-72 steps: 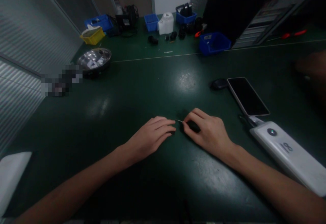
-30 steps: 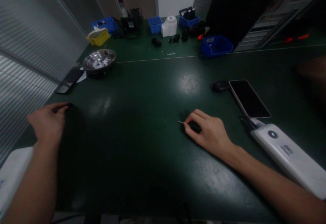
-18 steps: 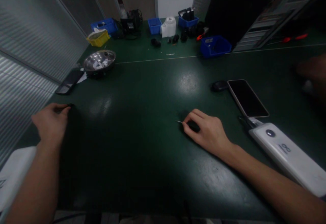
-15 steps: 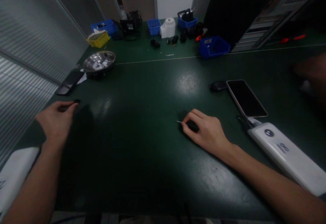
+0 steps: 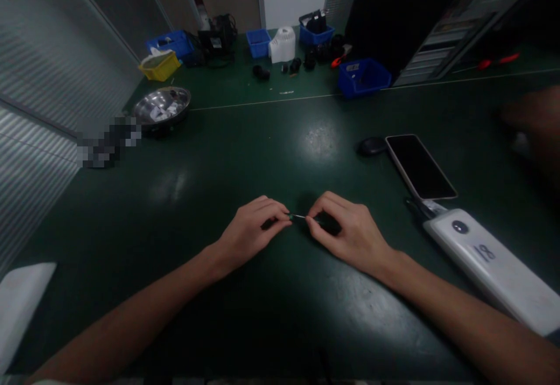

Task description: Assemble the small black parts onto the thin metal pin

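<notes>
A short, thin metal rod spans the small gap between my two hands, lying nearly level. My right hand is closed in a pinch on the rod's right end. From the left, my left hand reaches in, its thumb and fingers closed on a small dark piece with a greenish tint, at the rod's left end. Whether the rod sits inside that piece or only touches it, I cannot tell. My fingers cover most of both things.
To the right lie a black computer mouse, a phone and a white power bank. A metal bowl stands back left. Blue bins and small black parts line the back. Another person's blurred hand is far right.
My left hand has come from the far left to the middle, bringing its small dark piece to the rod's end. My right hand has stayed almost in place, still pinching the rod.
</notes>
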`<state>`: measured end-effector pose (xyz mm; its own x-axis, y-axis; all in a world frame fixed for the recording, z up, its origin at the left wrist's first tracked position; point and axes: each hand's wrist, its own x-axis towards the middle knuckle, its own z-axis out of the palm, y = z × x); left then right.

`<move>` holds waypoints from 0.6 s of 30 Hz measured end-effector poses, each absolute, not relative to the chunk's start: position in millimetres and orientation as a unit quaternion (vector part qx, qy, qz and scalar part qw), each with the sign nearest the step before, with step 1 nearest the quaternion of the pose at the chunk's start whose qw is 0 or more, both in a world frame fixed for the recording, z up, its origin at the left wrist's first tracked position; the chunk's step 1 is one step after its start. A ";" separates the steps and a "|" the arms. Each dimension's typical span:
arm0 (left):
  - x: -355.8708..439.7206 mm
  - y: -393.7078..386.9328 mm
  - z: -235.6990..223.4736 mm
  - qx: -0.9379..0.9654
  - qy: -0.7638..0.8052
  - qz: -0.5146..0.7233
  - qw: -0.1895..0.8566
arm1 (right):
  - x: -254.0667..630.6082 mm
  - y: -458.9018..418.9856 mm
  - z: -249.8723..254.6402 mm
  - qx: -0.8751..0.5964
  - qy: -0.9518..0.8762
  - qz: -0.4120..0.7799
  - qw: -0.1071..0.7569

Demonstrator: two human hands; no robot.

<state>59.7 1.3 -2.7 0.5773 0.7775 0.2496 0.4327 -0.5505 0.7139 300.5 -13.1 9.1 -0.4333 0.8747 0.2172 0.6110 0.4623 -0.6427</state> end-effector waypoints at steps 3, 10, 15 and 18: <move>54.7 0.8 -4.3 0.824 0.379 0.280 0.314 | 300.7 -12.5 8.8 -0.459 -0.813 0.239 0.267; 56.6 -2.0 -0.3 0.824 0.406 0.252 0.304 | 301.1 -12.2 8.5 -0.464 -0.819 0.228 0.249; 55.3 0.9 -1.7 0.831 0.375 0.270 0.308 | 301.9 -12.3 7.0 -0.454 -0.824 0.232 0.248; 53.8 3.3 -2.3 0.829 0.353 0.291 0.321 | 302.8 -12.6 6.9 -0.442 -0.824 0.241 0.259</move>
